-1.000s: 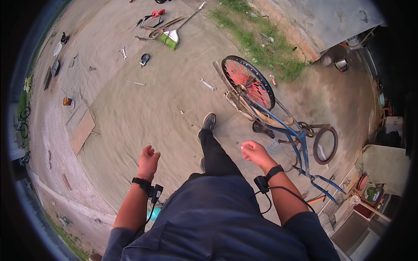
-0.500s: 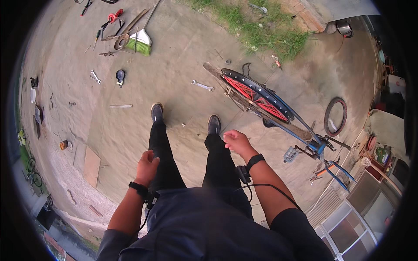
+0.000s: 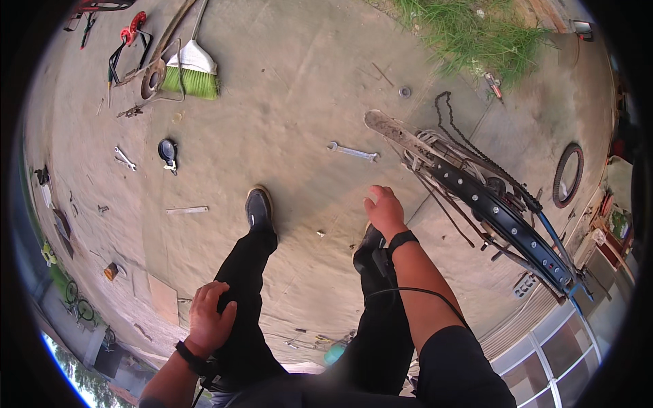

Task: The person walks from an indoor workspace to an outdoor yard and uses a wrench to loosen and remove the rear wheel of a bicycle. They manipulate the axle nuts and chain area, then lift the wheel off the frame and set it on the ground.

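Observation:
My left hand (image 3: 209,316) hangs beside my left thigh, its fingers loosely bent and the thumb apart, with nothing seen in it. In front of my right leg is my right hand (image 3: 386,212), also open, its fingers slightly curled and nothing visible in them. Nearest to that hand, on the ground, lies a double open-ended wrench (image 3: 353,151). To the right is a partly dismantled bicycle with a brown mudguard (image 3: 400,130), a black perforated strip (image 3: 469,194) and a loose looping chain (image 3: 457,122). Neither hand touches it.
A green-bristled broom (image 3: 192,80) and a red-and-black tool (image 3: 130,41) lie far left. Nearer are a smaller wrench (image 3: 125,158), a black round-headed item (image 3: 167,154) and a flat metal strip (image 3: 187,210). A tyre (image 3: 568,175) lies right; grass (image 3: 469,34) grows far right.
The view has shifted, and the bicycle now shows larger, at my right. My feet have changed position. My right hand has moved forward; both hands stay free of objects.

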The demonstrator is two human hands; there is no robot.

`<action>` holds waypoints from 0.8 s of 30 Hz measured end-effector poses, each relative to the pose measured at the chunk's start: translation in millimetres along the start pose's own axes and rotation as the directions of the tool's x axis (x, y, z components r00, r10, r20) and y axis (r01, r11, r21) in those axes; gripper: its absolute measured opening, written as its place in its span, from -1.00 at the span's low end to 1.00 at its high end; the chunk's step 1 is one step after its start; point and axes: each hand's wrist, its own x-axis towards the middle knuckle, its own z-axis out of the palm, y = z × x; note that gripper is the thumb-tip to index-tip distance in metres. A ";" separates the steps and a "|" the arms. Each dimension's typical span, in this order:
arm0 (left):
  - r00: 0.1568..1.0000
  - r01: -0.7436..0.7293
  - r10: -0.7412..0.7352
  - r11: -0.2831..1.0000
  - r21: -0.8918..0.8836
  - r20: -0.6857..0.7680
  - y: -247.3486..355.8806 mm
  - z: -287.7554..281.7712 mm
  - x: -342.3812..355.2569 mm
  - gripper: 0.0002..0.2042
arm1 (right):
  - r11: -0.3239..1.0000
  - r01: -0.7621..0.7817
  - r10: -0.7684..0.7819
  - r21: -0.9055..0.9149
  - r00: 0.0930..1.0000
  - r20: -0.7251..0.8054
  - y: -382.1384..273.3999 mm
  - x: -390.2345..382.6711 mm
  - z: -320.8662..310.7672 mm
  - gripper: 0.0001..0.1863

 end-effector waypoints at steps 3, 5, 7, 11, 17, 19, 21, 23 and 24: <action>0.999 0.025 -0.025 1.000 0.009 -0.037 -4.8 -10.5 9.7 -0.68 | 0.990 0.101 -0.107 -0.094 0.992 -0.064 5.7 53.6 33.3 -0.55; 0.999 0.028 -0.028 1.000 -0.002 -0.039 -3.2 -20.4 28.4 -0.69 | 0.989 0.039 -0.053 -0.145 0.994 -0.093 10.7 83.7 50.8 -0.52; 0.997 0.018 -0.018 1.000 -0.004 -0.074 -4.8 -21.9 39.2 -0.72 | 0.981 0.018 -0.048 -0.195 0.987 -0.150 20.0 106.1 63.9 -0.51; 0.991 0.080 -0.081 0.997 -0.006 -0.104 1.8 -26.0 52.4 -0.73 | 0.971 -0.015 -0.019 -0.239 0.990 -0.140 24.5 131.5 68.6 -0.58; 0.993 0.116 -0.116 0.993 0.011 -0.012 3.5 -37.4 67.8 -0.75 | 0.909 -0.024 -0.041 -0.416 0.988 -0.147 36.7 156.7 79.2 -0.90; 0.992 0.125 -0.125 0.992 0.020 -0.024 6.2 -38.0 70.2 -0.76 | 0.882 0.021 -0.091 -0.470 0.988 -0.128 43.9 159.1 81.8 -0.87; 0.990 0.141 -0.140 0.990 0.016 -0.029 7.5 -36.9 71.3 -0.76 | 0.887 0.062 -0.126 -0.457 0.986 -0.112 53.3 163.4 88.5 -0.91; 0.987 0.154 -0.153 0.988 0.010 -0.040 10.7 -34.5 71.9 -0.76 | 0.878 0.112 -0.163 -0.465 0.984 -0.072 57.4 162.0 90.8 -0.91; 0.986 0.160 -0.159 0.987 0.007 -0.045 11.2 -33.2 71.8 -0.76 | 0.866 0.141 -0.181 -0.479 0.983 -0.039 56.1 158.4 91.9 -0.92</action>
